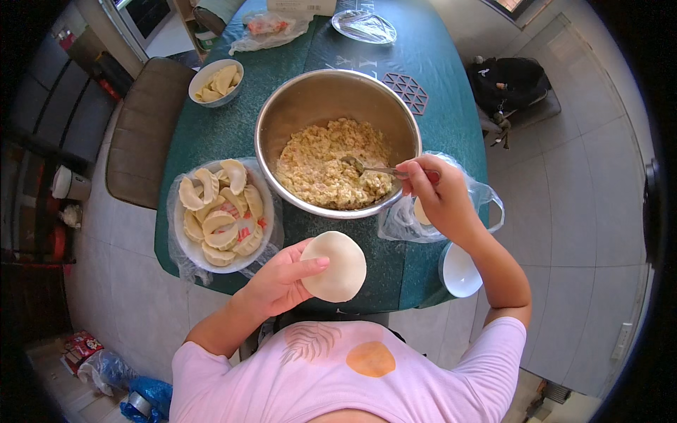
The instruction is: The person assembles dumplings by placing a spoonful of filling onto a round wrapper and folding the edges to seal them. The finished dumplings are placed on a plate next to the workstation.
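Observation:
My left hand [288, 276] holds a round, pale dumpling wrapper [340, 268] near the table's front edge, thumb on top and fingers beneath it. In my right hand [438, 194] is the handle of a metal spoon [381, 170]. Its bowl end rests in the minced filling [331, 158], inside a large steel mixing bowl [264, 134]. Left of the wrapper, a white plate [185, 236] lined with plastic carries several folded dumplings [220, 220]. A clear plastic bag [398, 225] with more pale wrappers [421, 211] lies under my right wrist.
A small bowl of dumplings [220, 84] stands at the far left. An empty white bowl [462, 271] sits by the right table edge. Farther back are a lattice trivet [407, 93], a plastic-covered plate [364, 27] and a plastic bag [271, 29]. A brown chair [144, 130] adjoins the left side.

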`<action>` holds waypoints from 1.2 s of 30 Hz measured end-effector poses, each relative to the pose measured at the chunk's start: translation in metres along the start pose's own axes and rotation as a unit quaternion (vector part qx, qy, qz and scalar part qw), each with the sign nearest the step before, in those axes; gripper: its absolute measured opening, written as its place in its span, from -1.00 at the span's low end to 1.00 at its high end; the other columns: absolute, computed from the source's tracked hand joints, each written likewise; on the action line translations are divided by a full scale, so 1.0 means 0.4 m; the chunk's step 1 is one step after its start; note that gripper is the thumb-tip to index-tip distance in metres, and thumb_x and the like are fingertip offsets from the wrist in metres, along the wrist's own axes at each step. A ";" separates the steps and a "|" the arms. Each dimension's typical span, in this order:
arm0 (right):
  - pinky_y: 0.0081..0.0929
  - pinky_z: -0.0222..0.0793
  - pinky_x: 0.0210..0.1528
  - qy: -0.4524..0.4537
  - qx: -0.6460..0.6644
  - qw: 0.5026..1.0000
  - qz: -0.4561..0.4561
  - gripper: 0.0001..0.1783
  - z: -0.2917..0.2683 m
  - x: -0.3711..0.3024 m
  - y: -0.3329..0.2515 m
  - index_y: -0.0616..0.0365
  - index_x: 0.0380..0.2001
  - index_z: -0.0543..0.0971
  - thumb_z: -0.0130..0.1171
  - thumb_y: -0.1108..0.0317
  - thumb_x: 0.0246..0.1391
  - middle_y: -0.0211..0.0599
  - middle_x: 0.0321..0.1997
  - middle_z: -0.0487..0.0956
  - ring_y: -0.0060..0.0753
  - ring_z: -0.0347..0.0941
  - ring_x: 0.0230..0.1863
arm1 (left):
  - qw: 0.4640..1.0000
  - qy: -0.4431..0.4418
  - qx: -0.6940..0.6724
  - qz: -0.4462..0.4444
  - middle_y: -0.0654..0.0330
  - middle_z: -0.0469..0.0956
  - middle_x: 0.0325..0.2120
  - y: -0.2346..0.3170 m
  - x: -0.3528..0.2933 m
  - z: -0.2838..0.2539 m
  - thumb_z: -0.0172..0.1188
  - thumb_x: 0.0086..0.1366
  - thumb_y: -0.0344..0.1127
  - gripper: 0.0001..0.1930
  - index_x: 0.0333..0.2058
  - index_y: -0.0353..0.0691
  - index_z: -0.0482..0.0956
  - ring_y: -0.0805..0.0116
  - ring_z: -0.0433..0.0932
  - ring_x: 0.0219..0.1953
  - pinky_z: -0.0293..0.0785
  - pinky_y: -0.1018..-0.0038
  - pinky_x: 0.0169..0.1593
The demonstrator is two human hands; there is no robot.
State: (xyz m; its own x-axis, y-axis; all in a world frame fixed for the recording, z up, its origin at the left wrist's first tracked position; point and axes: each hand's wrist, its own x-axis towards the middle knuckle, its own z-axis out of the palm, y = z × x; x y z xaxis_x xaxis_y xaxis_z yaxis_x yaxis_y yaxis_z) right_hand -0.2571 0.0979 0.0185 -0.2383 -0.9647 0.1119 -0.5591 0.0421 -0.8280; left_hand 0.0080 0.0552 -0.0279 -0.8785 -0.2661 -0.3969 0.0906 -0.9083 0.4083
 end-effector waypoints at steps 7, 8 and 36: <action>-0.64 0.42 -0.30 -0.001 0.093 0.993 0.073 -0.74 -0.004 0.016 0.030 0.34 -0.27 0.53 -0.09 0.37 0.26 -0.26 -0.42 0.56 -0.57 0.47 -0.43 | 0.998 -0.019 -0.004 0.060 -0.04 0.43 -0.04 0.036 0.012 0.031 0.11 0.22 -0.40 -0.57 0.04 -0.36 0.27 0.06 0.49 -0.02 0.44 0.25 0.06; -0.64 0.43 -0.29 0.009 0.135 0.986 0.098 -0.74 -0.008 0.021 0.038 0.35 -0.27 0.52 -0.08 0.36 0.25 -0.24 -0.40 0.57 -0.56 0.48 -0.42 | 0.997 -0.039 -0.008 0.062 -0.04 0.41 0.00 0.040 0.016 0.024 0.04 0.28 -0.38 -0.55 0.11 -0.39 0.21 0.13 0.44 0.05 0.35 0.25 0.14; -0.51 0.42 -0.30 -0.058 -0.065 0.951 -0.297 -0.79 -0.085 -0.107 -0.107 0.34 -0.19 0.54 0.07 0.48 0.10 -0.13 -0.25 0.52 -0.30 0.50 -0.28 | 0.967 0.017 -0.187 0.171 -0.12 0.23 0.14 0.112 0.125 0.069 -0.37 0.42 -0.25 -0.55 0.16 -0.44 0.09 0.07 0.25 0.20 0.11 0.12 0.29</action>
State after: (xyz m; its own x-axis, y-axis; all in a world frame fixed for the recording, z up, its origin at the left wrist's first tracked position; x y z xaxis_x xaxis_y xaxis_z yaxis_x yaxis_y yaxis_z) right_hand -0.2499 0.1463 0.0678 0.2357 -0.8501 0.4710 -0.6631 -0.4949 -0.5615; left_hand -0.0449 0.0102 -0.0069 -0.7526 -0.5756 -0.3199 0.5413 -0.8174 0.1971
